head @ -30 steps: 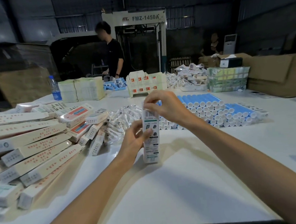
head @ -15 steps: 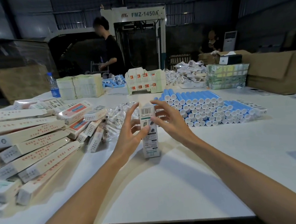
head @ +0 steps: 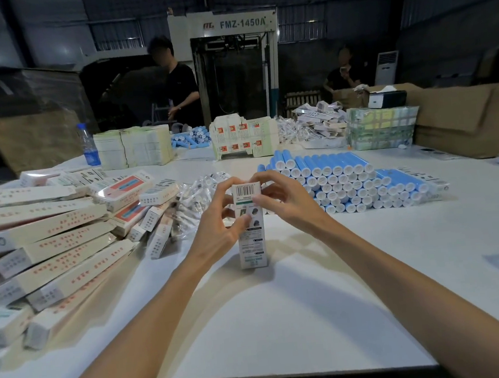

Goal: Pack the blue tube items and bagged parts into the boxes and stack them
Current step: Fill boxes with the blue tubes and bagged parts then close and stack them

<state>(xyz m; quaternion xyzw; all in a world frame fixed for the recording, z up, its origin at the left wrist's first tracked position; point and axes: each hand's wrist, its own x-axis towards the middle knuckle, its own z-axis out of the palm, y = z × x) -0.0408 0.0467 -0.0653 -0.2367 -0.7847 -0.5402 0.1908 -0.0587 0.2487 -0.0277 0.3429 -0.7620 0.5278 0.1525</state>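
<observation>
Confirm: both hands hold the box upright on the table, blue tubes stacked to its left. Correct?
Wrong side. The head view shows the blue tubes stacked to the right of the box, not its left. The left hand and right hand do hold it upright on the table.

**Packing floor of a factory or warehouse.** A broad white worktop (head: 285,322) carries goods in bulk:

- a layered stack of blue cylindrical tubes with white caps (head: 341,177)
- a heap of long white printed cardboard boxes (head: 49,238)
- a pile of small clear plastic bags of parts (head: 194,194)
- bundles of pale flat unfolded cartons (head: 134,146) at the far edge

Behind stands a tall grey-white machine frame lettered "FMZ-1450A" (head: 238,23). Large brown corrugated cardboard cartons (head: 455,120) line the right side, with a white floor-standing air-conditioning unit (head: 386,67) beyond them. Dark ribbed metal walls (head: 452,1) enclose the hall. A person in a black shirt (head: 180,88) stands at the far side of the worktop.
</observation>
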